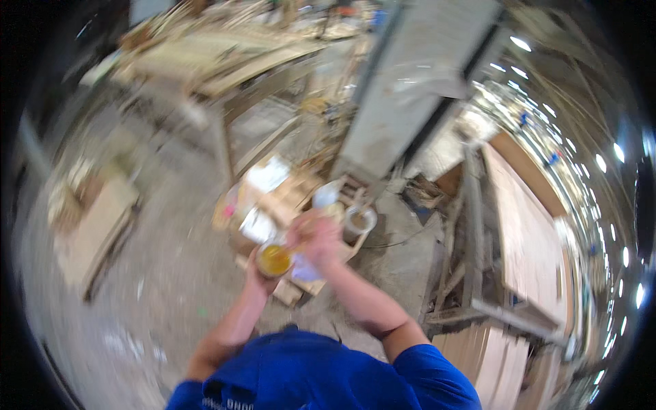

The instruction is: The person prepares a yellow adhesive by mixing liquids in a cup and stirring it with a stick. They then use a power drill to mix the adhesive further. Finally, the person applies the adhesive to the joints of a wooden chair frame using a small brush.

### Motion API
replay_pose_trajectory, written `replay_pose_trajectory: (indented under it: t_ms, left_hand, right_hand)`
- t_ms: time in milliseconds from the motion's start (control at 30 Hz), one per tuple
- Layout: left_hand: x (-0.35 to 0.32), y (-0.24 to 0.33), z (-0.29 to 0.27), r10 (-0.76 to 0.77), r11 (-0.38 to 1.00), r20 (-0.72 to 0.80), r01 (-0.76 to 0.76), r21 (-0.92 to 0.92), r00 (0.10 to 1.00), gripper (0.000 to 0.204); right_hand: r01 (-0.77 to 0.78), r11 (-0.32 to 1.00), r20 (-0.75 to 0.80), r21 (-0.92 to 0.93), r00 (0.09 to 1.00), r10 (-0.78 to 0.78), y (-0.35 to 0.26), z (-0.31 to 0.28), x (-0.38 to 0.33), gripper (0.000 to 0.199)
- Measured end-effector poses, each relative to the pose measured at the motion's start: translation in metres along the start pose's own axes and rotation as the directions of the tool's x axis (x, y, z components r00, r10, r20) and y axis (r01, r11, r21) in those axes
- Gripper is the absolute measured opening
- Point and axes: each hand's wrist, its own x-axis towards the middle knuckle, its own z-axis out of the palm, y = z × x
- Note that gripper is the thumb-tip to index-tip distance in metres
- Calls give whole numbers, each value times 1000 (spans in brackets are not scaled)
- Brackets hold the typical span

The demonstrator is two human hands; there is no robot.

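Over the low wooden pallet point(301, 205) on the workshop floor, left hand point(258, 272) wraps from below around a small cup of amber liquid point(275, 260), held upright at chest front, about full as far as blur allows. Right hand point(316, 237) sits just beside and above the cup, clenched on something pale, item too blurred to name. Judging progress: liquid already in the cup, cup not set down yet; mixing or applying looks undone. Packages on the pallet: white flat packet point(268, 174) at the far left, another white-blue packet point(258, 224) just left of the cup, pale bluish sheet point(305, 270) under the right wrist, white round tub point(360, 220) to the right, open-topped. Labels unreadable from blur. Outward: wooden workbench point(225, 65) piled with planks far up, plywood sheets point(526, 232) stacked right, timber scraps point(96, 232) left on the concrete floor point(171, 287).
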Motion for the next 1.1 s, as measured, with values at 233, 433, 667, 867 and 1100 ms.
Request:
replay_pose_trajectory:
  t_ms: [233, 433, 667, 867, 1100]
  left_hand:
    - [-6, 9, -17, 57, 982, 103, -74, 174, 993, 41]
    - [1, 12, -5, 111, 947, 225, -172, 272, 968, 39]
    - [-3, 13, -2, 76, 971, 144, -105, 212, 987, 47]
    - [-2, 11, -1, 48, 978, 35, -54, 202, 998, 53]
    - [-4, 11, 7, 79, 952, 133, -115, 284, 988, 53]
  right_hand:
    - [6, 971, 215, 239, 975, -59, -16, 33, -1, 36]
    - [15, 976, 437, 217, 893, -111, -22, 33, -13, 44]
    - [29, 913, 261, 406, 954, -147, -15, 35, -10, 43]
    - [-7, 937, 114, 350, 993, -35, -16, 26, 0, 60]
    - [65, 948, 73, 313, 993, -93, -27, 30, -4, 55]
